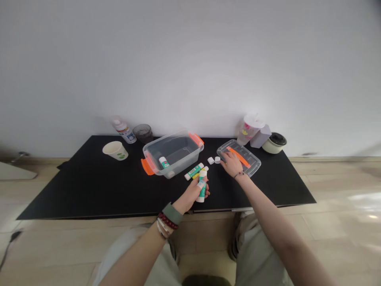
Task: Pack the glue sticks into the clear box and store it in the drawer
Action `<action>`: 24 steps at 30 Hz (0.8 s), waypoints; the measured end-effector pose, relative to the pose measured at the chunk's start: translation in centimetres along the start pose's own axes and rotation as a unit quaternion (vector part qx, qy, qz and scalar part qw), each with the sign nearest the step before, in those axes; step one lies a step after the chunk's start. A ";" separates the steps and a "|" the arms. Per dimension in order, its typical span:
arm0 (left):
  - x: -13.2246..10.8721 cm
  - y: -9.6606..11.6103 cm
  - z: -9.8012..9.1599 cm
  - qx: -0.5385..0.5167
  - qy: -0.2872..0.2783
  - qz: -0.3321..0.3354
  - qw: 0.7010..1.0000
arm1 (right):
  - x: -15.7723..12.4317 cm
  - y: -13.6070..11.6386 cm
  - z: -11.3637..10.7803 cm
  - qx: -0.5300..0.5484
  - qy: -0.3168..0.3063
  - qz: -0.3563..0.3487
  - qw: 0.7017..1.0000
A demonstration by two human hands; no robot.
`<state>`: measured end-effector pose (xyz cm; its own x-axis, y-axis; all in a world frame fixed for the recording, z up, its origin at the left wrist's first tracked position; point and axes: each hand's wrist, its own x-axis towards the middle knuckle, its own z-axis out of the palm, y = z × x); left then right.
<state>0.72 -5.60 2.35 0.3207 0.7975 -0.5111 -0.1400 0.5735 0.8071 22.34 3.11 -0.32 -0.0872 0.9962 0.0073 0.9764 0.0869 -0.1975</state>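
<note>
Fingers (195,191), left: closed around glue stick (202,190) | right fingers (228,159) spread on clear lid (252,163) | beside: white caps (210,160), orange-handled tub (178,163)

- I'm facing a white wall (190,67) rising behind a black table (74,186)
- I'm seeing a paper cup (115,151) lying on its side
- A spray bottle (125,132) is leaning beside a dark glass tumbler (143,133)
- A lidded plastic cup (249,129), a pale lilac carton (260,136) and a cream pot (274,143) are standing together at the back
- A wood-look floor (336,214) is stretching below
</note>
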 end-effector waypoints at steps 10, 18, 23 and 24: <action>0.7 -0.9 -1.0 0.046 -0.010 0.040 0.998 | 0.6 -0.2 2.3 -0.024 0.022 -0.005 0.999; 0.4 0.2 -0.6 0.091 -0.003 0.076 0.993 | -0.7 -0.4 -0.7 0.449 -0.081 0.019 0.890; 0.7 -0.1 -0.6 0.103 -0.032 0.102 0.989 | -2.1 -2.1 -2.2 0.595 -0.186 -0.033 0.782; 0.8 -0.2 -0.6 0.112 -0.039 0.110 0.987 | -2.3 -2.4 -2.4 0.599 -0.191 -0.039 0.776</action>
<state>0.43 -4.92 1.59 0.3782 0.8763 -0.2984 -0.0071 0.3251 0.9457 20.67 0.63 2.48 -0.4122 0.8931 -0.1799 0.0997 -0.1521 -0.9833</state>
